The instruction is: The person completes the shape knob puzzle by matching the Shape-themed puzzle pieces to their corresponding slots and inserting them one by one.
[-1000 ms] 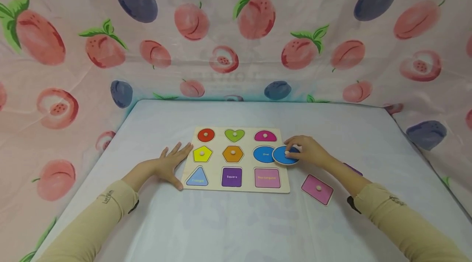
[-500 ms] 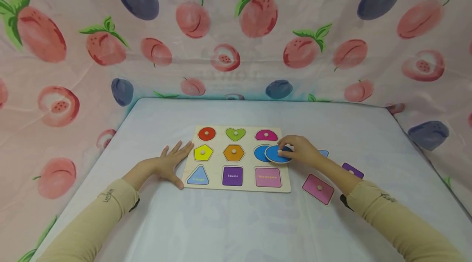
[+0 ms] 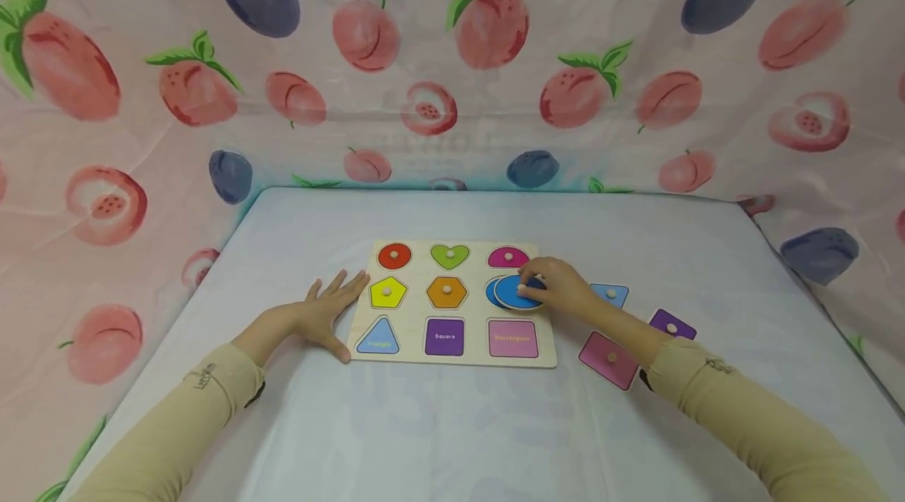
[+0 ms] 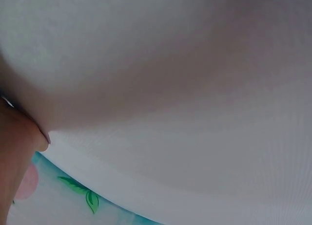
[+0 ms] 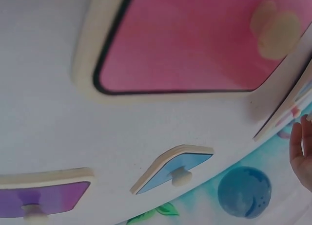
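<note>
Oval (image 3: 507,295): blue, light rim, over the right end of the board's middle row. Lies across the blue oval recess (image 3: 490,293), offset to its right; a crescent of the recess shows at left. Cannot tell whether the oval touches the board.

Right hand (image 3: 564,290): pinching the oval's pale knob (image 3: 521,289) between thumb and fingers.

Board (image 3: 412,329): pale, flat on the counter (image 3: 424,431). Seated, far row, left to right: red circle (image 3: 389,260), green heart (image 3: 442,252), magenta half-circle (image 3: 500,260). Seated, middle row: yellow pentagon (image 3: 380,296), orange hexagon (image 3: 438,296). Near row, pieces out, printing visible: triangle recess (image 3: 378,337), square recess (image 3: 445,345), rectangle recess (image 3: 513,345).

Left hand (image 3: 327,321): fingers spread, at the board's left edge, thumb by the near corner. Left wrist view shows only part of this hand, at the frame's left side.

Loose on the counter, right of the board: pink rectangle (image 3: 602,362), nearest the wearer; blue piece (image 3: 619,299), partly behind the right forearm; purple square (image 3: 664,320), farthest right. All three knobbed. Right wrist view: pink rectangle large at top, purple square and blue piece below.

Sleeves (image 3: 166,423): beige. Backdrop (image 3: 495,113): pale cloth, fruit print.
</note>
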`<control>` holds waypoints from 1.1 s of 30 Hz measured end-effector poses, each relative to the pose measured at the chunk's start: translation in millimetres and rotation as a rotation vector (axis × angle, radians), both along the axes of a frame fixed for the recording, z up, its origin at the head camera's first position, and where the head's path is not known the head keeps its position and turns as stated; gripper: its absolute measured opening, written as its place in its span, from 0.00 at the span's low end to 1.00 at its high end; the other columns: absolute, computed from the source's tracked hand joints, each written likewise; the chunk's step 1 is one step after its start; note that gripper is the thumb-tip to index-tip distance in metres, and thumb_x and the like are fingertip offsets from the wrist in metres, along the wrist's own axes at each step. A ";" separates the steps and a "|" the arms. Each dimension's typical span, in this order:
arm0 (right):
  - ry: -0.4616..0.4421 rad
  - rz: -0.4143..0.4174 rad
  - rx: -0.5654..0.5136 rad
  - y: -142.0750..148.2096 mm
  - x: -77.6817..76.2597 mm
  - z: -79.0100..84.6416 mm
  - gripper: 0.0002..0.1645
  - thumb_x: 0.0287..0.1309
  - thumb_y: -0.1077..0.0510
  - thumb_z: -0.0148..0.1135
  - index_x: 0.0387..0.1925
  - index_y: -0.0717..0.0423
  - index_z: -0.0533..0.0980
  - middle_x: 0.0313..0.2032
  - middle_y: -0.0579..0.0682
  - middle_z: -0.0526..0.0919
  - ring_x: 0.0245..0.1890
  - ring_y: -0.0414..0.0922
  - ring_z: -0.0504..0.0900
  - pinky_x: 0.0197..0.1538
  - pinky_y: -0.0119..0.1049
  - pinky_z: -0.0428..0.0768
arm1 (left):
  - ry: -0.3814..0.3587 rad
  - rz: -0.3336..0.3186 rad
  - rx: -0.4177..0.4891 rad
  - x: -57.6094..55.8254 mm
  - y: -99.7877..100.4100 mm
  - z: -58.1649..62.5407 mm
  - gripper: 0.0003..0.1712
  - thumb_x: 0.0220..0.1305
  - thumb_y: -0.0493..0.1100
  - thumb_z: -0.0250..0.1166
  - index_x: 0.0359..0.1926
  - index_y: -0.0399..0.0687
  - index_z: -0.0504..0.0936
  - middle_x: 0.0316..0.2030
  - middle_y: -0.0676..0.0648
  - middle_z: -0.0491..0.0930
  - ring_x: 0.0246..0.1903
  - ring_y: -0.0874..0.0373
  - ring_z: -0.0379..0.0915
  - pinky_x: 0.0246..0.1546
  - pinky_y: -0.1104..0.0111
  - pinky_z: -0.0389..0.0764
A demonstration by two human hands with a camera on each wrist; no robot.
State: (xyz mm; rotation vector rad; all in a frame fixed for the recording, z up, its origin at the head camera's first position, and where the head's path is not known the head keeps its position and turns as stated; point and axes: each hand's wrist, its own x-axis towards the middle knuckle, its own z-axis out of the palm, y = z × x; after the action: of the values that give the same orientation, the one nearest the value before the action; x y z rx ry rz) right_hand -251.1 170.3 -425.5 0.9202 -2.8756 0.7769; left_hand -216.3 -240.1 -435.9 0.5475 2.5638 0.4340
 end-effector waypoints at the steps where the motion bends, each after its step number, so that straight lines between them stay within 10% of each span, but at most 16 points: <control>1: -0.004 0.002 -0.002 -1.2 -0.5 -1.6 0.07 0.54 0.57 0.67 0.29 0.57 0.79 0.44 0.59 0.84 0.48 0.56 0.79 0.53 0.50 0.79 | -0.001 0.001 0.002 0.1 -0.3 -0.1 0.79 0.33 0.62 0.78 0.74 0.47 0.33 0.75 0.42 0.29 0.72 0.39 0.17 0.65 0.39 0.20; 33: 0.064 -0.032 0.090 -22.8 -7.4 -14.3 0.08 0.51 0.58 0.69 0.26 0.59 0.79 0.28 0.50 0.83 0.34 0.47 0.75 0.45 0.44 0.78 | -0.003 0.009 -0.018 -0.7 1.3 -1.3 0.78 0.33 0.62 0.77 0.74 0.48 0.32 0.75 0.42 0.28 0.72 0.40 0.16 0.65 0.38 0.20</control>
State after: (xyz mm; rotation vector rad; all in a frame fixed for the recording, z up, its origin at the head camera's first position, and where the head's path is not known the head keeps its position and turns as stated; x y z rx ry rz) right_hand -258.5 147.5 -439.9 0.8880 -2.8831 0.6091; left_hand -217.0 -238.8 -437.2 0.5286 2.5653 0.4140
